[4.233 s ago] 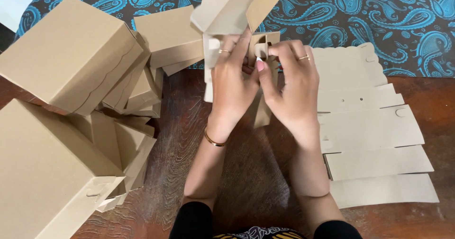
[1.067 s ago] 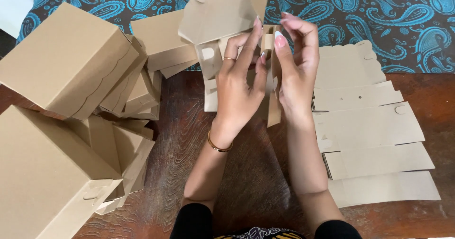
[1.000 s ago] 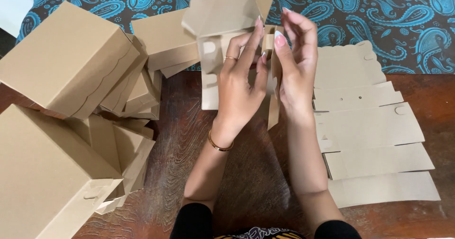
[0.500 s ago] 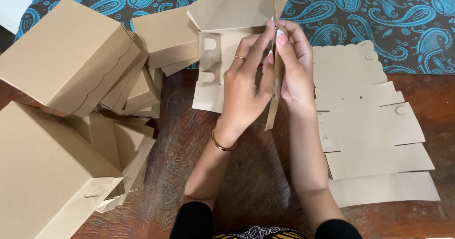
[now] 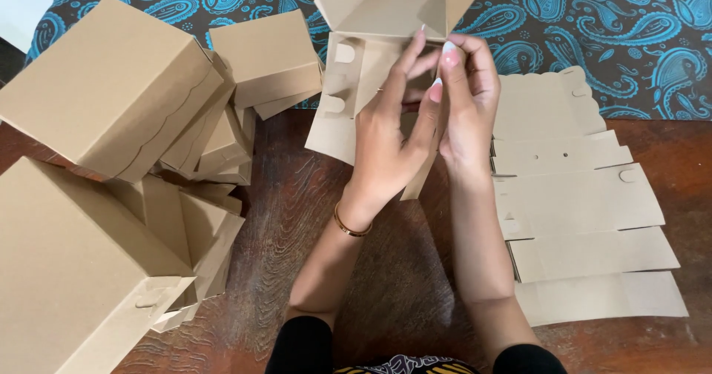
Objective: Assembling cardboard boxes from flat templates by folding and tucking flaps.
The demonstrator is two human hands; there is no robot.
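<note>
Plain brown cardboard box [image 5: 371,55], half folded, flaps open, tabs showing.

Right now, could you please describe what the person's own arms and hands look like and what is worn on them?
Both forearms are bare, with black sleeves ending near the elbows. The left hand has a thin gold bangle at the wrist. The right hand has long nails painted a pale, whitish shade.

One half-folded cardboard box [image 5: 371,55] is in hand. At least five folded boxes [image 5: 111,85] are stacked at left. One pile of flat box blanks [image 5: 586,203] lies at right.
</note>
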